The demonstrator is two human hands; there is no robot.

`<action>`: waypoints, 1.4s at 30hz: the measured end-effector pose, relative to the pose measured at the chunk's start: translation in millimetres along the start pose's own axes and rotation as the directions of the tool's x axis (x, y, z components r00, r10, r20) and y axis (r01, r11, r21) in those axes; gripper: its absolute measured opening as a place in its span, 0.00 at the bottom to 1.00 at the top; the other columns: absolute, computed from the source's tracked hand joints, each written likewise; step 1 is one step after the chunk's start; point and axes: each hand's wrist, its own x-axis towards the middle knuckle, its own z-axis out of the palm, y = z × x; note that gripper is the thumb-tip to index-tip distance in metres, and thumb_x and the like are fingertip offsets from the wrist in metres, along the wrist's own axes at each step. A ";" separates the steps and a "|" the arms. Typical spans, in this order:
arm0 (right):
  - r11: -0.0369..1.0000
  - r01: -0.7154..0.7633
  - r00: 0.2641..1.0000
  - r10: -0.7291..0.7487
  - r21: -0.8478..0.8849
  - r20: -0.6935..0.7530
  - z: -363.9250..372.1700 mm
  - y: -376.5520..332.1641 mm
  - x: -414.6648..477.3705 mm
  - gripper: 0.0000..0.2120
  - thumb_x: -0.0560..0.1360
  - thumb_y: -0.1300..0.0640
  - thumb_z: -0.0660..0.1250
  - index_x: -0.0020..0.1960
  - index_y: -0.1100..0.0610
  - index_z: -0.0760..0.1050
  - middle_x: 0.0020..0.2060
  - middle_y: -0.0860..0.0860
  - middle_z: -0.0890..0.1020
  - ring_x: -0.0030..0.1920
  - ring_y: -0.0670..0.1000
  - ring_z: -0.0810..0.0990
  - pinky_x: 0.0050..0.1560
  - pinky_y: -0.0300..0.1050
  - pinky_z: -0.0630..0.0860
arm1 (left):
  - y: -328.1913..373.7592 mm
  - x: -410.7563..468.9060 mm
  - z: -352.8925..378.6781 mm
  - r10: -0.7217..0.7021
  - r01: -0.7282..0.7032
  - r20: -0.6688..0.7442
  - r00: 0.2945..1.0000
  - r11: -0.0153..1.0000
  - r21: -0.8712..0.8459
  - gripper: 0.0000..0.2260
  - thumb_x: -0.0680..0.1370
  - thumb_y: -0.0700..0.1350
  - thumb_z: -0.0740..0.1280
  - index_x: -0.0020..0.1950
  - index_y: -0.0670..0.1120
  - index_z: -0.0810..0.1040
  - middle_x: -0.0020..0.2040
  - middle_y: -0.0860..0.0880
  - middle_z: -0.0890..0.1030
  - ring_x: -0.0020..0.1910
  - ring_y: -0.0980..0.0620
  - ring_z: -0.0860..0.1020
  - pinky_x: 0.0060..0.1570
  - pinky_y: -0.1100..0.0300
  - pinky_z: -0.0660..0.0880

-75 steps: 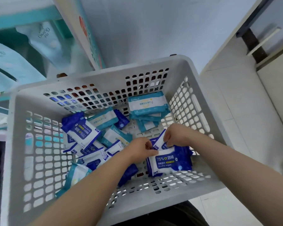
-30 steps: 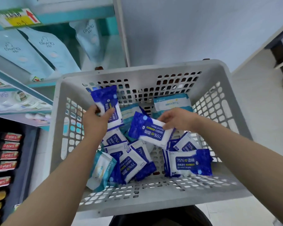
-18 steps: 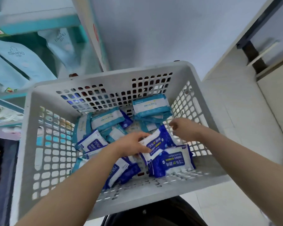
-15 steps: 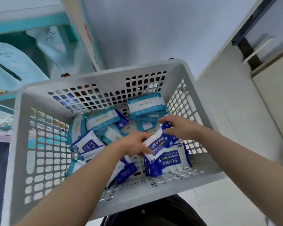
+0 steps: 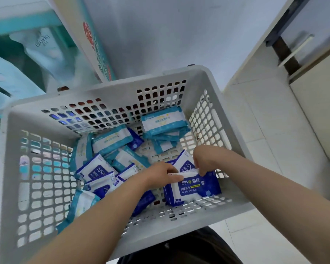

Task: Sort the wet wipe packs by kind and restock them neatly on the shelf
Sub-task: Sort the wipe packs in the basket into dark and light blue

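Where the arms come in: two bare arms reach over the near wall of the white basket (image 5: 179,227); dark clothes (image 5: 189,250) show just below it.
Left hand (image 5: 160,175): its fingers are curled and pinch the left end of the top edge of the blue pack (image 5: 196,186).
Right hand (image 5: 204,159): its fingers bend down and pinch the right end of that same edge.
Blue pack: it sits in the near right corner of the basket, on top of more blue ones. Its words face up and say "75%" and "Alcohol Wipes".
Second blue pack (image 5: 186,162): just behind the first one, partly under the right hand.
Loose blue packs (image 5: 95,171): jumbled on the left side of the basket floor, some hidden under the left arm.
Loose teal packs (image 5: 112,139): mixed in with them, a bit farther back.
Teal pile (image 5: 163,121): stacked in the far right corner, against the far wall.
Shelf (image 5: 23,23): teal, past the basket on the left, with big pale bags (image 5: 44,52) on it.
Floor (image 5: 265,130): pale tiles on the right.
Cabinet (image 5: 320,111): cream, at the far right.
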 end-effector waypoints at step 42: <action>0.778 0.209 0.959 -0.045 0.593 -0.278 -37.8 -105.7 48.3 0.09 0.75 0.57 0.71 0.46 0.57 0.70 0.37 0.50 0.77 0.34 0.46 0.76 0.31 0.39 0.74 | -128.2 -91.4 -100.6 -0.511 -0.196 -0.619 0.597 0.655 -0.730 0.10 0.79 0.41 0.66 0.58 0.43 0.70 0.53 0.43 0.79 0.44 0.47 0.80 0.36 0.57 0.79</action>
